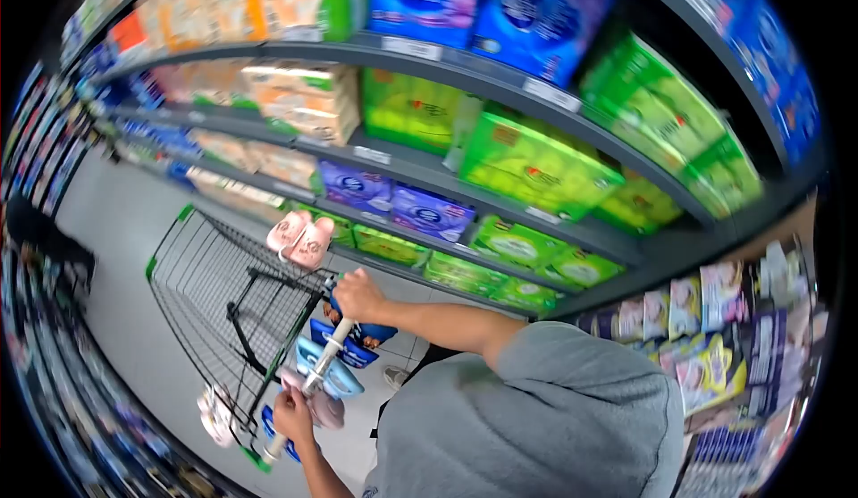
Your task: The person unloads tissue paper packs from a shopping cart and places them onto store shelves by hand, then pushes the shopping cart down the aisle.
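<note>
My right hand (357,295) is closed around the upper end of the shopping cart handle (329,348). Lower down, the fingers of my left hand (293,413) are pinched at the dusky pink slipper (325,409) that hangs over the handle; the exact contact is partly hidden. Between my hands hang a light blue slipper (332,371) and a dark blue slipper (347,348). The wire shopping cart (210,297) has green corners and stretches away in front. Pink clogs (302,237) hang on one side rim, and pale slippers (214,415) on the other.
Shelves with green tissue packs (536,163), blue packs (541,16) and purple packs (433,217) run along my right. Blurred shelving (80,391) lines my left. A person in dark clothes (54,243) is farther along the aisle. Bagged goods (706,355) stand on a rack behind.
</note>
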The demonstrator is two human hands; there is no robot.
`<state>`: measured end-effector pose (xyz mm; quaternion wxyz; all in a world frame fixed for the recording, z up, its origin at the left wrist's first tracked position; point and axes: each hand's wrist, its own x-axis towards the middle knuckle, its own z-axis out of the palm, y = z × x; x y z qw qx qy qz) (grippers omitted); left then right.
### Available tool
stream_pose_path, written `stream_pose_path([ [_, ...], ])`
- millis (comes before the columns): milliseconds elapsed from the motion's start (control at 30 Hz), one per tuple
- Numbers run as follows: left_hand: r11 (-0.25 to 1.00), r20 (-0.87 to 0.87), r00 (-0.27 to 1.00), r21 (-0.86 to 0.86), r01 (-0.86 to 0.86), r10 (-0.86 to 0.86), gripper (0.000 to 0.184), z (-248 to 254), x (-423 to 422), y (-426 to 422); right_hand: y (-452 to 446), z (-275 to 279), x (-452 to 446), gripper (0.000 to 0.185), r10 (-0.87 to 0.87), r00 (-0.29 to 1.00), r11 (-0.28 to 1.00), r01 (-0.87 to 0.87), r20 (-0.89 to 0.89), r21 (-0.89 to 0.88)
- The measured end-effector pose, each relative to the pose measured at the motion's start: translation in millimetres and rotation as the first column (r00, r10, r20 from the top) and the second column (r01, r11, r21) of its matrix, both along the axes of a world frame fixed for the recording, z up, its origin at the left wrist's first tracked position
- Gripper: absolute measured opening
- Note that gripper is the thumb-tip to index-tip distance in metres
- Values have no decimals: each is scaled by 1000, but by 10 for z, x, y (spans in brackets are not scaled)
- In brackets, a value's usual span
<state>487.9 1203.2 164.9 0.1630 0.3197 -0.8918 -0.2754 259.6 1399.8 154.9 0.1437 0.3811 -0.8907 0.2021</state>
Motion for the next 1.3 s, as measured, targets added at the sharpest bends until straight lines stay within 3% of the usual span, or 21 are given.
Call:
stream_pose_path([
  [233, 986, 241, 970, -153, 58, -19, 32, 67, 252, 573, 560, 94, 386, 14, -67, 977, 998, 62, 200, 31],
  [300, 976, 222, 974, -199, 91, -46, 35, 22, 315, 728, 714, 155, 484, 13, -14, 963, 999, 4, 270, 39],
  [467, 964, 277, 960, -240, 111, -41, 41, -35, 527, 1009, 1076, 31, 744, 12, -51, 966, 998, 60, 254, -27],
  [600, 940, 297, 954, -317, 122, -24, 44, -68, 709, 1224, 1376, 1, 972, 9, -9, 935, 989, 61, 354, -137],
  [667, 930, 290, 957, -351, 108, -2, 45, -66, 823, 1321, 1505, 12, 1097, 23, -9, 897, 976, 103, 441, -189],
  [767, 929, 276, 961, -351, 121, -21, 45, -104, 984, 1460, 1722, 52, 1251, 31, -25, 844, 966, 158, 535, -204],
  [800, 923, 278, 961, -367, 115, -9, 45, -159, 1038, 1492, 1770, -7, 1307, 20, 2, 855, 948, 164, 519, -274],
  [867, 923, 289, 957, -367, 118, -8, 45, -182, 1140, 1588, 1851, -86, 1407, 15, -35, 859, 939, 204, 510, -278],
  [967, 920, 269, 963, -384, 75, 34, 45, -173, 1400, 1816, 2011, -171, 1629, 12, -47, 878, 924, 219, 475, -312],
  [1067, 921, 194, 980, -370, 118, -48, 41, -138, 1459, 2074, 2198, -208, 1760, 10, -92, 885, 909, 262, 457, -323],
  [1200, 912, 228, 972, -386, 141, -54, 40, -203, 1676, 2255, 2384, -227, 1956, 7, -139, 906, 900, 284, 399, -331],
  [1300, 941, 240, 965, -292, 173, -103, 38, -167, 1838, 2301, 2473, -201, 2097, 9, -130, 914, 920, 255, 385, -296],
])
